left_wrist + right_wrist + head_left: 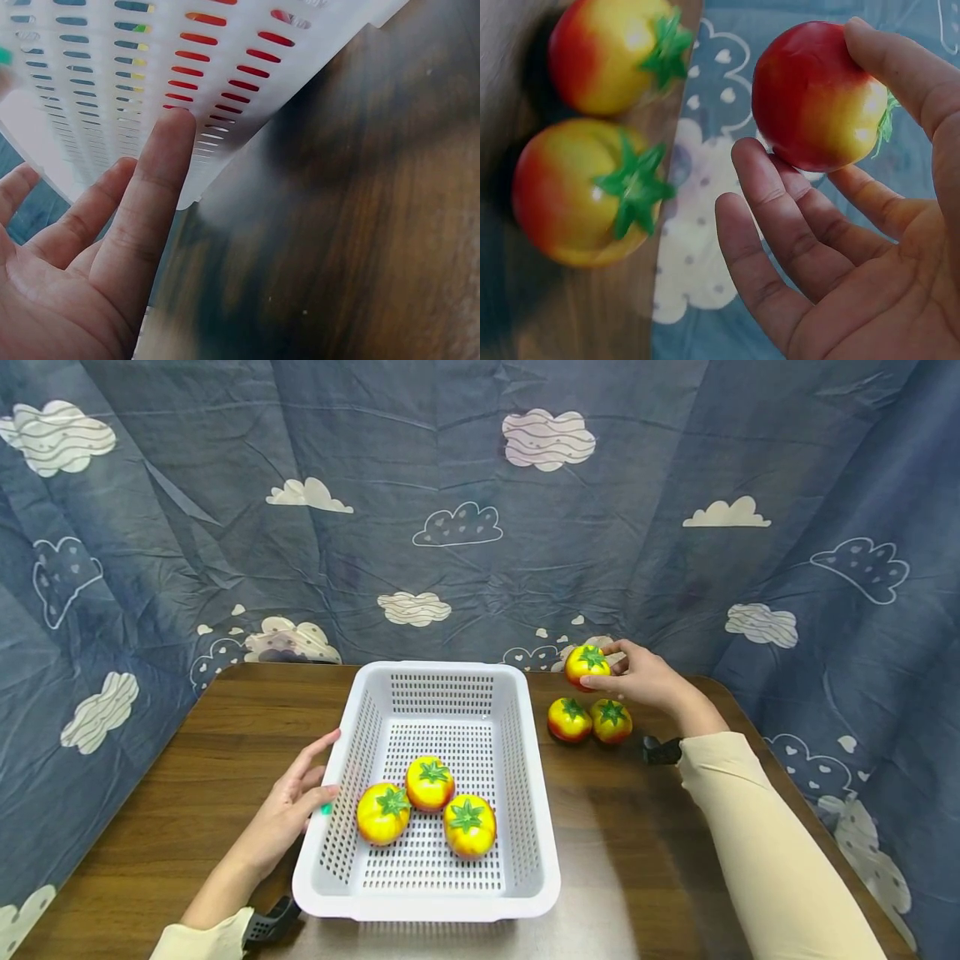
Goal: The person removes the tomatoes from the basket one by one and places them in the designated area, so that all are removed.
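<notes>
My right hand (648,681) is closed around one tomato (577,667), thumb on one side and fingertips on the other, pinching it. The wrist view shows its red underside facing that camera, with the green leafy top turned toward my palm. The tomato sits in my grip beyond the right side of the basket, near its far corner and apart from the pair below. That pair, a redder tomato (567,720) and a yellower tomato (612,723), rests close side by side on the table (202,760).

My left hand (288,806) holds nothing; its fingers are extended and spread against the left side of the white basket (427,906), thumb at the rim by a small green patch (327,809). Inside, on the slotted floor, lie three more: a left tomato (381,817), a middle tomato (427,787) set slightly farther back, and a right tomato (471,837), all with their green tops showing.

Cream sleeves (761,827) cover my forearms, and a dark band (273,923) shows near my left wrist. Behind the table hangs a blue curtain (420,452) printed with clouds.
</notes>
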Demonstrator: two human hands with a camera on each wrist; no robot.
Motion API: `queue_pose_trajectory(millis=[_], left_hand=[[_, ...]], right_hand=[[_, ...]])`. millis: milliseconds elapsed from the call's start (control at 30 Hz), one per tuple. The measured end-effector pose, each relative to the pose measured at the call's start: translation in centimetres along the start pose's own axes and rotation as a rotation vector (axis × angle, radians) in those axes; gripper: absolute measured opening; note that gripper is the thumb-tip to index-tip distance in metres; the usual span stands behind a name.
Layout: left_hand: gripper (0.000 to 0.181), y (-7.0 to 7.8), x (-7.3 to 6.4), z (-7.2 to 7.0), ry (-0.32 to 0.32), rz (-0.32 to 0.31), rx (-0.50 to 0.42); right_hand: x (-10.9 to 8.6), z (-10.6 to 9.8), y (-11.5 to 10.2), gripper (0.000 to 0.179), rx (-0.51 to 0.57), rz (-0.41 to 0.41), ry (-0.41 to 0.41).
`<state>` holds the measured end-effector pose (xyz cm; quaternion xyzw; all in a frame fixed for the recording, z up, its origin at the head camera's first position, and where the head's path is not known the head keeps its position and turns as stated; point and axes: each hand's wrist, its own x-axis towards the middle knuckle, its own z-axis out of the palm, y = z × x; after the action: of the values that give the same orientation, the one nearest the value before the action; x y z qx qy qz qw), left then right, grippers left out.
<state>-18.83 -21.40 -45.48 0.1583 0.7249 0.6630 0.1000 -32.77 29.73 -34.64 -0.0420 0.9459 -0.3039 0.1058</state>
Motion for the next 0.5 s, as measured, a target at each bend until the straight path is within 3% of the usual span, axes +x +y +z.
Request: queue_pose_trajectory(millis=[500], left_hand=[[0.066, 0.0, 0.1, 0.1, 0.001, 0.006, -0.006]], right_hand=[[-1.1, -1.4, 5.1, 0.094, 0.019, 0.021, 0.012]])
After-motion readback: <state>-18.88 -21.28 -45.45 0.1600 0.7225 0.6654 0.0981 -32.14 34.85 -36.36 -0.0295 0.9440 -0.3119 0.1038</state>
